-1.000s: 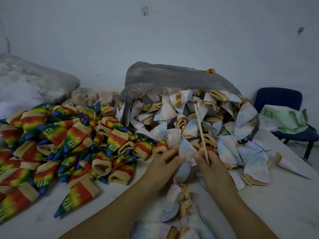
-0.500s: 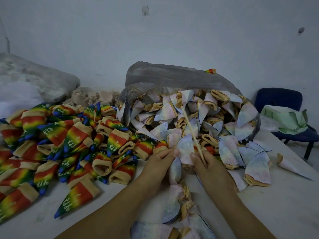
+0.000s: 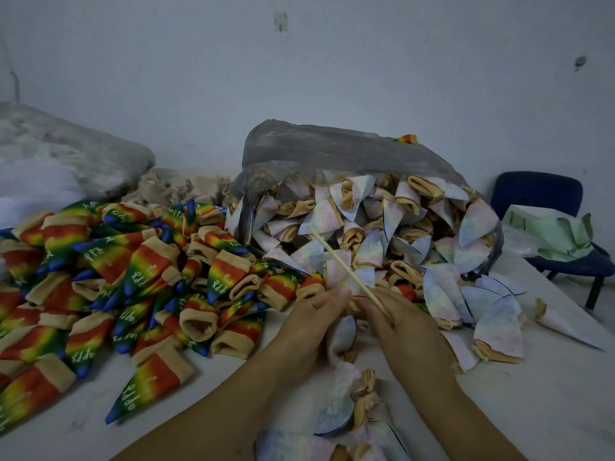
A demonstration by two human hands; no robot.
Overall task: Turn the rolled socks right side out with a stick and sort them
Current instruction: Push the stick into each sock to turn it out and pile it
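My left hand [image 3: 311, 322] pinches the cuff of a pale inside-out sock [image 3: 342, 337] that hangs down between both hands. In my right hand [image 3: 404, 331] is a thin wooden stick [image 3: 342, 264], slanting up and to the left over the sock pile; the same hand touches the sock. Behind the hands, pale inside-out socks [image 3: 376, 234] spill from a grey plastic bag [image 3: 332, 148]. A pile of rainbow socks [image 3: 126, 281] with white lettering covers the table's left side. More pale socks [image 3: 349, 407] lie near me under my wrists.
The white table [image 3: 549, 404] runs to an edge on the right, where a blue chair [image 3: 545, 201] holds a green cloth bag [image 3: 555, 234]. A lone pale sock [image 3: 562, 322] lies at the right. A grey sack [image 3: 76, 151] and beige fabric [image 3: 179, 189] sit at the back left.
The stick has tipped from nearly upright to slanting left. The pale sock has been pulled lower between my hands, which have moved closer together.
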